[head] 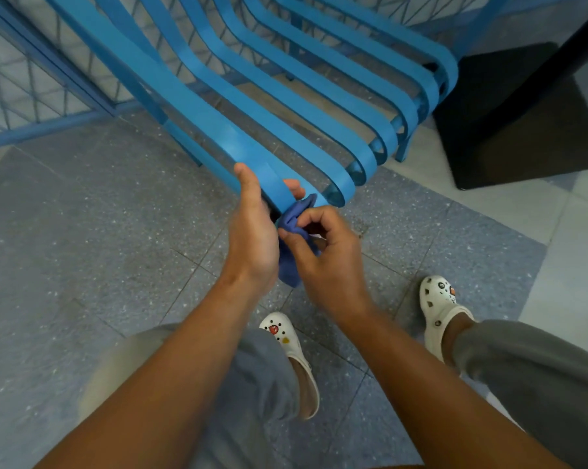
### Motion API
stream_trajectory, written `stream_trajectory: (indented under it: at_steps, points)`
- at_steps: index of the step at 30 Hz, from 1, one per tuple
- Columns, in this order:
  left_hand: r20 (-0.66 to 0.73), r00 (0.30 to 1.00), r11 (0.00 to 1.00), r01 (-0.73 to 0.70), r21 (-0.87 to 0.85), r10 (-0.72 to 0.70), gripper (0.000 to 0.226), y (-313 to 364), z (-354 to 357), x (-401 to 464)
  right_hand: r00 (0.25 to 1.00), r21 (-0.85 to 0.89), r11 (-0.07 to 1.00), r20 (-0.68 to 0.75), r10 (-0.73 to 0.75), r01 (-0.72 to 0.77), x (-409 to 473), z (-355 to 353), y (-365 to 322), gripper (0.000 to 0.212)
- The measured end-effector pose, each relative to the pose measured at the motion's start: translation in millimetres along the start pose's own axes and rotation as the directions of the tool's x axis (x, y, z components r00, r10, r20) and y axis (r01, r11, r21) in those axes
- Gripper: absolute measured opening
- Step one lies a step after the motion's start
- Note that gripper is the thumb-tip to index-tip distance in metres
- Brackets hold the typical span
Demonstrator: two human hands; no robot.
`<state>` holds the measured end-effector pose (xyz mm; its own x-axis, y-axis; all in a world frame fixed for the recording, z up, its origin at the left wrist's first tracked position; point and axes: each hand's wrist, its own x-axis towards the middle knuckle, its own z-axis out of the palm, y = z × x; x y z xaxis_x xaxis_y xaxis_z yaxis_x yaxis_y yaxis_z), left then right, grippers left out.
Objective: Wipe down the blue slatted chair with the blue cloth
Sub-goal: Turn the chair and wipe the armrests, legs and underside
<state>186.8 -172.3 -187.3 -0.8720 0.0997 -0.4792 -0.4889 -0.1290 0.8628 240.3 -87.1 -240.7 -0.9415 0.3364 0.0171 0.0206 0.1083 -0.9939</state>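
Railing (32, 96): a blue mesh fence at the far left, standing behind the chair on the floor.
Floor (83, 231): grey speckled tiles, with paler tiles toward the right.
Blue slatted chair (286, 106): fills the upper middle, its curved slats running from upper left down to rounded front ends just above the hands.
Left hand (252, 231): grips the front end of the nearest slat, thumb lying on the slat's top face and fingertips showing past its far edge.
Blue cloth (294, 225): bunched up right under the nearest slat's front end, between the two hands, with a fold hanging down behind the left wrist.
Right hand (326, 252): pinches the cloth between thumb and curled fingers, touching the left hand's side.
Left clog (291, 346): white with small charms, below the hands, under a grey trouser leg.
Right clog (441, 309): white with charms, farther right on the floor.
Dark base (522, 123): a black block at the upper right, beside the chair's last slat.
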Motion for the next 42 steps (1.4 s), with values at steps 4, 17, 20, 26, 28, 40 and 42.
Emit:
stream_trajectory:
  at_steps: [4,17,20,26,28,40,42]
  points:
    - [-0.043,0.999,1.000,0.009,-0.010,-0.010,0.081,1.0,4.5,-0.3,0.998,-0.027,1.000,0.066,-0.012,0.014,4.3,-4.5,9.7,0.013]
    - [-0.049,0.976,0.935,-0.187,0.301,0.211,0.064,-26.9,-0.2,-3.1,0.980,-0.071,0.996,0.191,-0.048,0.062,11.9,-6.7,65.4,0.005]
    - [-0.002,0.975,0.917,-0.208,0.341,0.222,0.061,-31.0,-5.7,0.8,0.982,-0.078,0.997,0.188,0.031,-0.016,11.7,-4.9,76.6,0.009]
    - [0.117,0.964,0.845,-0.266,0.463,0.239,0.101,-35.9,-20.6,12.9,0.994,0.007,1.000,0.104,0.029,-0.030,2.9,-5.4,63.6,0.017]
    - [0.131,0.954,0.835,-0.299,0.462,0.269,0.099,-40.7,-22.8,16.4,0.998,0.038,0.999,0.062,0.009,-0.012,-0.7,-3.1,60.9,0.020]
    - [0.163,0.955,0.567,-0.279,0.775,0.247,0.065,-78.0,-29.1,29.3,0.980,0.051,0.982,0.102,0.174,-0.180,7.7,14.9,126.0,0.004]
    - [0.150,0.964,0.566,-0.251,0.785,0.219,0.064,-81.0,-29.8,32.7,0.965,0.054,0.969,0.119,0.235,-0.242,9.2,15.2,134.9,0.003]
